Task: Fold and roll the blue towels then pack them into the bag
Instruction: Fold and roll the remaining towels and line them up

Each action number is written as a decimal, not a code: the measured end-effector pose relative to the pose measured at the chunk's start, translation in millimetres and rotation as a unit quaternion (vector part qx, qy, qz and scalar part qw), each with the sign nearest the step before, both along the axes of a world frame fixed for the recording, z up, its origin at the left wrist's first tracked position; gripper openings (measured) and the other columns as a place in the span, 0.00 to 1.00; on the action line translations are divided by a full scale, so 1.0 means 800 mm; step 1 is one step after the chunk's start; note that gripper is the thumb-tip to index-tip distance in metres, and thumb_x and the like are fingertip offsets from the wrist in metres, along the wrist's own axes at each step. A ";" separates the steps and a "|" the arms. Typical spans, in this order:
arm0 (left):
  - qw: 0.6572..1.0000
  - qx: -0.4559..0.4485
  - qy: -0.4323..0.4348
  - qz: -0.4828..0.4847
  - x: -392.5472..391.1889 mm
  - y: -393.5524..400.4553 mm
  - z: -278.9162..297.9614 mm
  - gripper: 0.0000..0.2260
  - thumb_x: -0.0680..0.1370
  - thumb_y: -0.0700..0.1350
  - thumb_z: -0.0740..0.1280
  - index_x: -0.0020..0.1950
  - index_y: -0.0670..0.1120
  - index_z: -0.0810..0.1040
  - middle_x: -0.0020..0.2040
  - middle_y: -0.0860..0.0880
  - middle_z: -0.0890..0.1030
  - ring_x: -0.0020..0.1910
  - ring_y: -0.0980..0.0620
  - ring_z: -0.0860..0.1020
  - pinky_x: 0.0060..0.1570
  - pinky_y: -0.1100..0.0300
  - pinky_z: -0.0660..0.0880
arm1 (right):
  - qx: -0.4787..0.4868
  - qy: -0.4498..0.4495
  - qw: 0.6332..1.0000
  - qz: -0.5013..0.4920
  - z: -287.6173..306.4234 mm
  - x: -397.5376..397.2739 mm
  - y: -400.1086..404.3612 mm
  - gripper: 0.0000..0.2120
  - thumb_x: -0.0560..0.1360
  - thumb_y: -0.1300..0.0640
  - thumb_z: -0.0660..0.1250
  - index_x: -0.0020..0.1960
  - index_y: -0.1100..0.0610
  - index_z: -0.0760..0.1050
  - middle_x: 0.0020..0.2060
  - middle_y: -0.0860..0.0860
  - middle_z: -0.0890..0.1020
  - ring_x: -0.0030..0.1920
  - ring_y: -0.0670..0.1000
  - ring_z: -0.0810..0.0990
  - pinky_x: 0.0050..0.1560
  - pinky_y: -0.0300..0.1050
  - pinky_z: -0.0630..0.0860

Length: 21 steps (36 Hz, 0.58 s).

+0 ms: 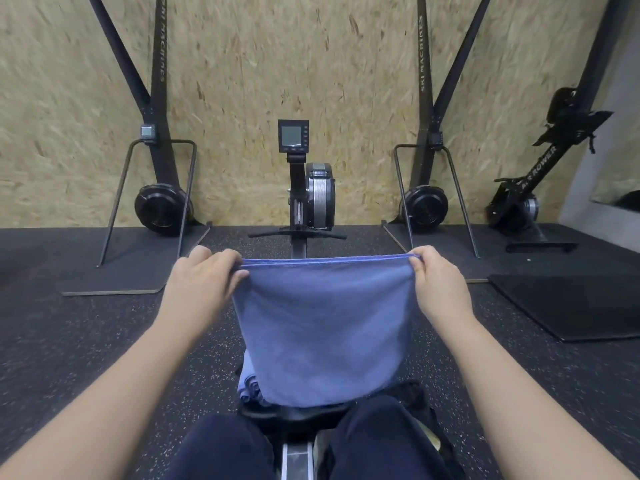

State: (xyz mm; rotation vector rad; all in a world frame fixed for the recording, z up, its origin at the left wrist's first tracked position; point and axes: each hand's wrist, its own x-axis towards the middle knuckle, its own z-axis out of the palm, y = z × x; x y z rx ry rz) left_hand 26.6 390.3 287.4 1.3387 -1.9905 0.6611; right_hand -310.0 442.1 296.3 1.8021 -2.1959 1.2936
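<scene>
Arms outstretched, left hand (204, 282) and right hand (438, 284) each pinching a top corner of the hanging blue towel (323, 327)

"SKI MACHINES" down the left upright (158, 46) and right upright (423, 53) — "AIR ROWER" partly legible on the tilted rower (540, 168).

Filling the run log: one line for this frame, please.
stage: folding | left hand: pinches top corner | right hand: pinches other corner | blue terry towel: doubled, hanging | more blue towels: piled below
</scene>
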 end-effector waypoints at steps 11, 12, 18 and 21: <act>0.999 -0.006 -0.022 0.046 -0.002 0.006 0.016 0.08 0.67 0.39 0.69 0.41 0.51 0.83 0.29 0.53 0.79 0.35 0.45 0.69 0.34 0.57 0.56 | -0.083 -0.058 0.995 0.002 -0.005 0.007 0.001 0.08 0.81 0.58 0.57 0.54 0.57 0.74 0.46 0.57 0.77 0.47 0.55 0.71 0.44 0.47 0.64; 0.998 0.020 -0.020 0.063 -0.003 0.006 0.017 0.09 0.66 0.37 0.72 0.40 0.51 0.82 0.27 0.53 0.77 0.35 0.45 0.69 0.33 0.57 0.56 | -0.090 -0.075 0.993 0.012 -0.003 0.011 0.002 0.08 0.81 0.58 0.56 0.54 0.57 0.73 0.46 0.54 0.77 0.46 0.54 0.71 0.43 0.46 0.62; 0.991 0.068 0.112 0.038 -0.012 0.010 0.020 0.08 0.73 0.38 0.70 0.48 0.48 0.85 0.39 0.43 0.80 0.47 0.40 0.77 0.42 0.52 0.69 | -0.095 -0.149 0.983 0.057 0.002 0.031 0.005 0.05 0.84 0.54 0.49 0.52 0.53 0.63 0.40 0.48 0.72 0.43 0.54 0.70 0.40 0.47 0.59; 0.982 0.108 0.151 0.041 -0.006 0.004 0.013 0.10 0.76 0.41 0.66 0.53 0.50 0.84 0.47 0.43 0.79 0.51 0.41 0.76 0.47 0.54 0.70 | -0.093 -0.143 0.984 0.054 0.003 0.035 0.007 0.06 0.84 0.53 0.49 0.52 0.52 0.62 0.37 0.47 0.72 0.40 0.54 0.70 0.39 0.49 0.61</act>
